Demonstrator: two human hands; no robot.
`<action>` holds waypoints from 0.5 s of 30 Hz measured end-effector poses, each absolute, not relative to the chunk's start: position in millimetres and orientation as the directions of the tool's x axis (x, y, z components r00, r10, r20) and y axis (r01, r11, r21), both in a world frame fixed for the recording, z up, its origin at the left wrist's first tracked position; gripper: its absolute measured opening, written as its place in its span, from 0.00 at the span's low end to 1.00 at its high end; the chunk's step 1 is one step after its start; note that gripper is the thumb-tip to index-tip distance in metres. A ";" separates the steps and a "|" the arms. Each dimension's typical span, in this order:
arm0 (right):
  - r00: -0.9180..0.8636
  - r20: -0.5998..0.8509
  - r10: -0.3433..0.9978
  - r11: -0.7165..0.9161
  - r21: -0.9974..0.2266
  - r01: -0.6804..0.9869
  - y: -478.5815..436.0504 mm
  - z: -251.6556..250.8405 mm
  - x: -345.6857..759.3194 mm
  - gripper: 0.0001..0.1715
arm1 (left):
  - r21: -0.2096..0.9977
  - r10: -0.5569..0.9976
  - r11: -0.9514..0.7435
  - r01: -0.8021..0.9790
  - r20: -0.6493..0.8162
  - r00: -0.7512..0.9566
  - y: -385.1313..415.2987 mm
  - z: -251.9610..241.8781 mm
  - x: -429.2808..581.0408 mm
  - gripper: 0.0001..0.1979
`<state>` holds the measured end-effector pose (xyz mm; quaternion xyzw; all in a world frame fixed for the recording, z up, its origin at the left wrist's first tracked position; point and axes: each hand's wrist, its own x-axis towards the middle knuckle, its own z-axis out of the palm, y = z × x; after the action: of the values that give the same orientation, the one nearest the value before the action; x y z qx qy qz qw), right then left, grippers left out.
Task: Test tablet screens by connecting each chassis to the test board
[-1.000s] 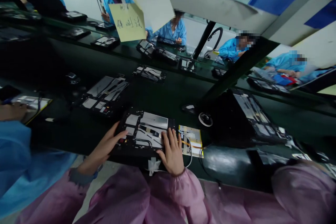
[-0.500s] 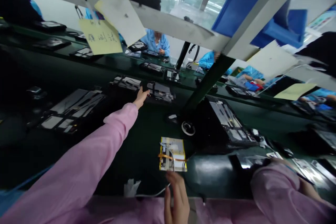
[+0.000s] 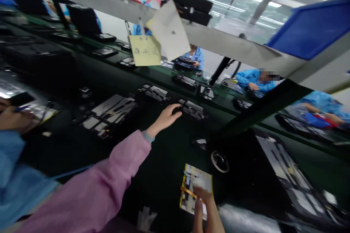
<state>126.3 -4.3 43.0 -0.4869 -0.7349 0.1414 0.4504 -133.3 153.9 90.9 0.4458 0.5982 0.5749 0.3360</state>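
My left hand (image 3: 165, 117) stretches out over the dark green conveyor belt (image 3: 164, 160), its fingertips at the near end of an opened black tablet housing (image 3: 193, 109). Its fingers look slightly curled, and no firm grip shows. My right hand (image 3: 206, 209) lies at the bottom of the view, with its fingers on the near edge of a flat, yellow-edged pack with white backing (image 3: 198, 182). An orange ribbon cable (image 3: 188, 192) crosses that pack. The hand hides the pack's lower corner.
A large opened black housing (image 3: 287, 178) lies to the right, and a tape roll (image 3: 219, 161) sits beside the pack. Another opened unit (image 3: 109, 114) lies left of my arm. A co-worker's hand (image 3: 13, 118) holds a pen at far left. An overhead beam (image 3: 218, 40) crosses above.
The black housing that lay under both hands now lies farther up the belt at my left fingertips. My right hand has moved onto the pack's near edge, and the whole view has tilted.
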 end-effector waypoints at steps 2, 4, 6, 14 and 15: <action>-0.254 0.490 0.834 0.548 -0.675 0.494 4.4 44.9 95.9 0.11 | 0.949 0.884 -0.248 0.193 0.304 -0.356 85.7 106.9 -151.3 0.18; -0.429 0.424 0.798 0.583 -0.723 0.370 10.6 49.4 62.8 0.14 | 0.909 0.746 -0.283 0.305 0.409 -0.525 24.8 121.2 -178.4 0.17; -0.558 0.340 0.757 0.546 -0.798 0.255 20.7 51.6 29.0 0.15 | 0.890 0.496 -0.216 0.402 0.455 -0.739 -20.9 124.8 -209.9 0.15; -0.473 -0.085 0.877 -0.013 -0.988 0.154 146.9 26.0 -107.5 0.27 | 0.985 0.221 -0.146 -0.096 -0.062 -0.973 -87.0 8.4 -257.5 0.28; -0.471 -0.090 0.878 -0.015 -0.987 0.161 162.3 24.7 -124.1 0.30 | 0.967 0.290 -0.146 -0.208 -0.159 -0.944 -86.9 -4.5 -253.3 0.29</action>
<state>-124.1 162.3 24.7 -0.4118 -0.6304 0.5813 0.3084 -253.3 -86.9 -4.5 0.0325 0.6322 0.7564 0.1645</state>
